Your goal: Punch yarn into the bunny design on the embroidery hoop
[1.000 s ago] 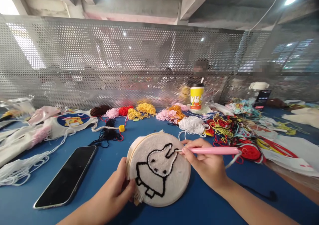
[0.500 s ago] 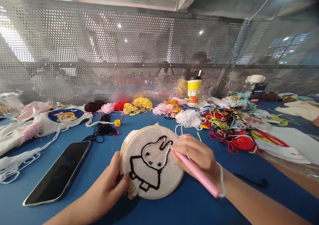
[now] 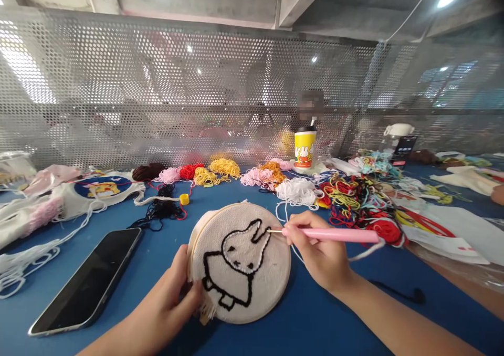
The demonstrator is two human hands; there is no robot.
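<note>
My left hand (image 3: 177,293) grips the left edge of a round embroidery hoop (image 3: 271,293), which is tilted up off the table. Its pale cloth carries a rabbit figure (image 3: 232,264) outlined in black yarn, with white yarn along the inside of the head. Between the thumb and fingers of my right hand (image 3: 318,251) is a pink punch needle pen (image 3: 338,234), lying nearly level. Its thin metal tip touches or nearly touches the cloth by the rabbit's ear. White yarn trails from the pen's back end.
A black phone (image 3: 86,280) lies at left. Yarn heaps, including white (image 3: 299,192) and a multicoloured tangle (image 3: 350,198), stretch across behind the hoop. A yellow cup (image 3: 305,148) stands before a perforated metal screen (image 3: 157,93). Another person's arm (image 3: 460,288) rests at right.
The pink pen has swung from slanting down to the right to nearly level, and its metal tip now shows. My right hand has turned with it and shifted slightly right.
</note>
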